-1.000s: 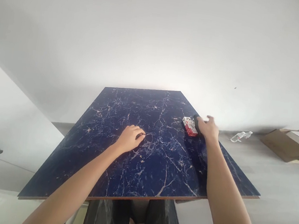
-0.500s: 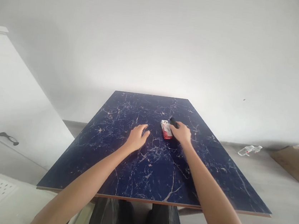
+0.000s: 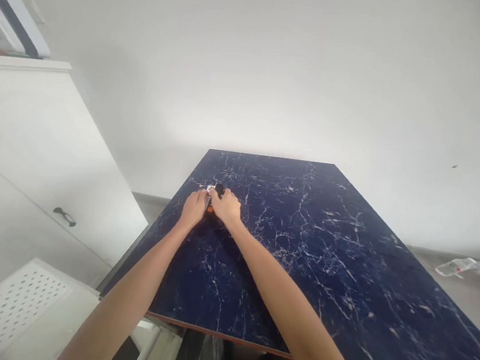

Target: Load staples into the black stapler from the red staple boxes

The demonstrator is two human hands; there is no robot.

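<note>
Both hands are together over the left part of the dark blue marbled tabletop (image 3: 300, 256). My left hand (image 3: 194, 208) has its fingers closed against the left side of a small white box (image 3: 210, 188), most of which is covered. My right hand (image 3: 228, 206) is closed round a dark, rounded object (image 3: 220, 189) whose kind I cannot make out, its thumb reaching over towards the box. Low between the two hands shows a small orange patch (image 3: 210, 208); what it belongs to is unclear.
On the left stands a white cabinet (image 3: 53, 141) with a dark handle (image 3: 65, 216). A perforated white panel (image 3: 13, 304) lies at lower left. Clear plastic bottles (image 3: 464, 267) rest on the floor at right. A pale wall rises behind the table.
The box and dark object have moved left across the tabletop with my right hand. My left hand, open and apart before, has closed against the box. The view has turned left.
</note>
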